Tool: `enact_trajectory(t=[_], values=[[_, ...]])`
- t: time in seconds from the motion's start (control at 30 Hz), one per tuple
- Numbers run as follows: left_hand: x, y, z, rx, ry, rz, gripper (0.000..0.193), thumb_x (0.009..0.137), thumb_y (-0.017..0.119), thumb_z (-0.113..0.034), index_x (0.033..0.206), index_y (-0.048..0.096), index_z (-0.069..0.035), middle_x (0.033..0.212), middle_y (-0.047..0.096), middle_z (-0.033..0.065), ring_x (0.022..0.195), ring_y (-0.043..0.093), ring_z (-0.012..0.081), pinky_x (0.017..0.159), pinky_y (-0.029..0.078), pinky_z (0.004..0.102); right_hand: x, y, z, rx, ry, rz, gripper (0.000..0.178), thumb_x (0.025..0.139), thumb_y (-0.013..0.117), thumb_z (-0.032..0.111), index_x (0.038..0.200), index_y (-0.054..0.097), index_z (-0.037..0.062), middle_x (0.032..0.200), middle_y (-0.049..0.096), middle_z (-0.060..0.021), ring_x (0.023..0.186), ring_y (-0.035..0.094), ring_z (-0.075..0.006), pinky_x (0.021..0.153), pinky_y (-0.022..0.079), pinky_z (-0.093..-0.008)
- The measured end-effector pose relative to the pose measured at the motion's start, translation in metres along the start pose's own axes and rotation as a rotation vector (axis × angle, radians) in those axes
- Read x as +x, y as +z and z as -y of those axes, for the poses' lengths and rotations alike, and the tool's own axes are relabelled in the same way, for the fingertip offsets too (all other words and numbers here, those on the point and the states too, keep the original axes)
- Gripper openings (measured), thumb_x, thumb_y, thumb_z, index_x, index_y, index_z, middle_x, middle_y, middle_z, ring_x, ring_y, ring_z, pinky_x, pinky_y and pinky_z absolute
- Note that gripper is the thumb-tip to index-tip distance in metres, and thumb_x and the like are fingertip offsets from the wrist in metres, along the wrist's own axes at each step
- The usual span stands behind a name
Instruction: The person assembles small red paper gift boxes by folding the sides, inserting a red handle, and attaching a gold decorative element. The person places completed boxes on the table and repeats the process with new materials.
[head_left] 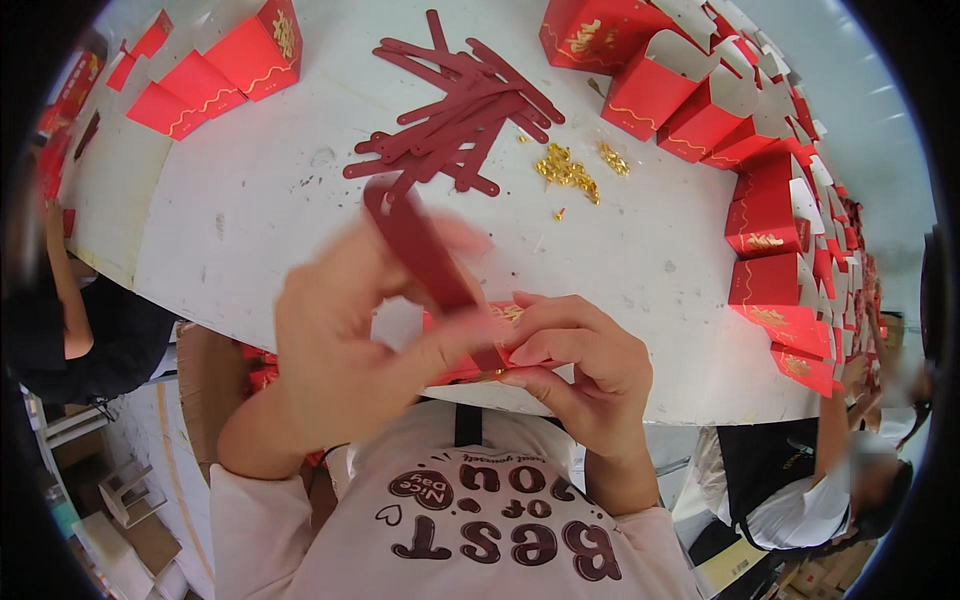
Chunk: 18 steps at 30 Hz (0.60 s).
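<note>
My left hand (345, 330), blurred by motion, is closed around a dark red strap (425, 252). One end of the strap curves up above the fingers; its lower end meets a small red box (458, 377) near the table edge. On the box's right side, my right hand (595, 365) pinches the wall between thumb and fingers. A tiny gold fastener (497, 373) shows by the right thumb tip, at the strap's lower end. Much of the box is hidden behind both hands. Farther back lies a pile of dark red straps (450, 115), with loose gold fasteners (567, 175) to its right.
Many red boxes with gold print (700, 110) crowd the right side of the white table (250, 200). Several more boxes (225, 70) stand at the far left. A person in black (95, 330) is at the left, and another person (800, 490) at the lower right.
</note>
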<state>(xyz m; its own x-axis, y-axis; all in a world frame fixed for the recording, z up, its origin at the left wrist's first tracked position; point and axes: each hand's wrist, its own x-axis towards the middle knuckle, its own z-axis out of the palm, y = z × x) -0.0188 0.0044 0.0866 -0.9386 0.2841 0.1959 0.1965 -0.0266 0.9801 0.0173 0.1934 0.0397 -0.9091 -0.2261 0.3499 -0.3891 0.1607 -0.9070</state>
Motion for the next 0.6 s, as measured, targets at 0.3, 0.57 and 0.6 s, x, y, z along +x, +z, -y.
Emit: enact_trajectory(t=[0.3, 0.57, 0.6], values=[[0.024, -0.023, 0.044, 0.654, 0.67, 0.051, 0.037, 0.068, 0.059, 0.014, 0.104, 0.062, 0.004, 0.081, 0.059, 0.0126, 0.066, 0.057, 0.023, 0.059, 0.046, 0.0281, 0.004, -0.001, 0.001, 0.003, -0.024, 0.027, 0.019, 0.069, 0.074, 0.002, 0.084, 0.062, 0.0035, 0.085, 0.061, -0.0058, 0.081, 0.061, -0.0203, 0.091, 0.049, -0.0432], [0.035, -0.02, 0.064, 0.641, 0.549, -0.093, 0.031, 0.07, 0.059, 0.016, 0.094, 0.068, -0.001, 0.089, 0.061, 0.0112, 0.078, 0.059, 0.0191, 0.065, 0.047, 0.0266, 0.002, -0.005, 0.0, -0.01, -0.031, 0.047, 0.021, 0.069, 0.074, 0.003, 0.086, 0.062, 0.0042, 0.088, 0.06, -0.0061, 0.083, 0.061, -0.0214, 0.094, 0.046, -0.0451], [0.035, -0.019, 0.066, 0.627, 0.505, -0.082, 0.03, 0.071, 0.057, 0.017, 0.095, 0.068, 0.001, 0.091, 0.062, 0.012, 0.08, 0.06, 0.0195, 0.069, 0.048, 0.0268, 0.001, -0.005, 0.001, -0.013, -0.029, 0.052, 0.021, 0.069, 0.075, 0.003, 0.086, 0.062, 0.0043, 0.089, 0.06, -0.0062, 0.084, 0.06, -0.0215, 0.094, 0.046, -0.0454]])
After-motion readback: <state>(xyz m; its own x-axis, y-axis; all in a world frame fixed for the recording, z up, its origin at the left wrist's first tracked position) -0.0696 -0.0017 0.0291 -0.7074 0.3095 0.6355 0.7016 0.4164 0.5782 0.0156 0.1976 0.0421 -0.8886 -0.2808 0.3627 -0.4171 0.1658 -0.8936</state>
